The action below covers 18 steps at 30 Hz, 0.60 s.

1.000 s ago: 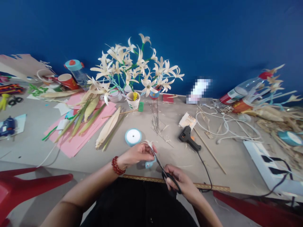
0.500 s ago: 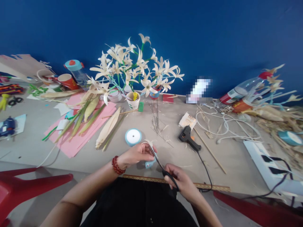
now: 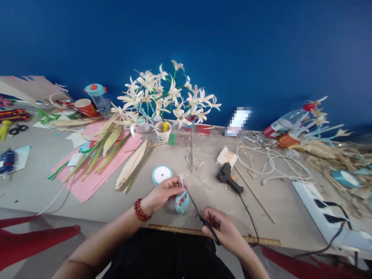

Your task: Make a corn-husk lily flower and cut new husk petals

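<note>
Right hand (image 3: 218,225) curls around the handles of black scissors (image 3: 208,224), their blades pointing toward the left hand (image 3: 166,194). That one pinches a light-blue strip (image 3: 181,209) between thumb and fingers, over the table (image 3: 174,157); whether the blades touch it cannot be told. Beyond lie a white-and-blue reel (image 3: 157,176) and a black glue gun (image 3: 225,174). Farther back, pale flowers (image 3: 181,117) stand before a blue wall (image 3: 247,50).

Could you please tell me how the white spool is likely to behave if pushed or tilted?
Lying flat, the spool would probably slide rather than roll if the left hand near it pushed it. Stood on edge, its round outline might let it roll. Its side looks shallow, so it may be light.
</note>
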### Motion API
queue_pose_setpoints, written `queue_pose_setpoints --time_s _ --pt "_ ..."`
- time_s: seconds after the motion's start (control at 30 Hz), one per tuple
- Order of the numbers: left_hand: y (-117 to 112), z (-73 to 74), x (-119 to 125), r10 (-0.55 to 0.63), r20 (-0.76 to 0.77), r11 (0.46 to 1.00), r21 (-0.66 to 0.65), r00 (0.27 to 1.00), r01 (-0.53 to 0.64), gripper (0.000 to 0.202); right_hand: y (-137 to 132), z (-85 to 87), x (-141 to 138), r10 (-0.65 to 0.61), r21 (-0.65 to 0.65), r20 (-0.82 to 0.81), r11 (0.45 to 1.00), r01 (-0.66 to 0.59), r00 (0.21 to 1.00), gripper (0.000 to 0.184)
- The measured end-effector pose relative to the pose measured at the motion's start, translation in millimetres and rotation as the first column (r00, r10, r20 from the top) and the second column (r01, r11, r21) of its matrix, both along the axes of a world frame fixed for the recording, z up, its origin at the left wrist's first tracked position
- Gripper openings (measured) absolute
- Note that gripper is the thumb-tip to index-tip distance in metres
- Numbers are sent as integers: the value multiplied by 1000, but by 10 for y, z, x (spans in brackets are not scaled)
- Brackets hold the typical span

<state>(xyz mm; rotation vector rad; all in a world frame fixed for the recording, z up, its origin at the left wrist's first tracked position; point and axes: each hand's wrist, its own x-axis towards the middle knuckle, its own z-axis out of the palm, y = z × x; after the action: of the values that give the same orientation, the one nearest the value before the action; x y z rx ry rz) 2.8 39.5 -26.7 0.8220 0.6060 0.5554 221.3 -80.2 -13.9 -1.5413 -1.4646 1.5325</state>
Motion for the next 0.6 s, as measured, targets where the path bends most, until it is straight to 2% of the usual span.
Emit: queue_pose_setpoints --time_s 0.07,0.13,0.17,0.23,0.3,0.47,0.6 --pt "25 10 2 55 -9 998 21 998 -55 24 23 16 33 7 38 61 999 -10 998 35" --pt "58 42 -7 94 -37 993 81 995 -90 26 56 24 87 -38 93 233 996 17 972 32" --pt "76 67 -17 105 -57 988 116 993 -98 27 76 22 116 -80 130 355 991 36 932 30" --pt "106 130 -44 113 -92 980 173 989 -95 30 119 7 162 -160 204 578 978 48 800 26" --pt "126 200 -76 96 -117 977 200 988 -71 31 158 -17 176 -189 237 700 971 26 688 24" --pt "147 323 -143 78 -119 975 218 990 -50 33 237 -70 104 -182 241 760 971 -10 624 23" --pt "164 355 -174 53 -99 964 266 994 -25 34 254 -91 83 -263 308 723 950 44 639 25"
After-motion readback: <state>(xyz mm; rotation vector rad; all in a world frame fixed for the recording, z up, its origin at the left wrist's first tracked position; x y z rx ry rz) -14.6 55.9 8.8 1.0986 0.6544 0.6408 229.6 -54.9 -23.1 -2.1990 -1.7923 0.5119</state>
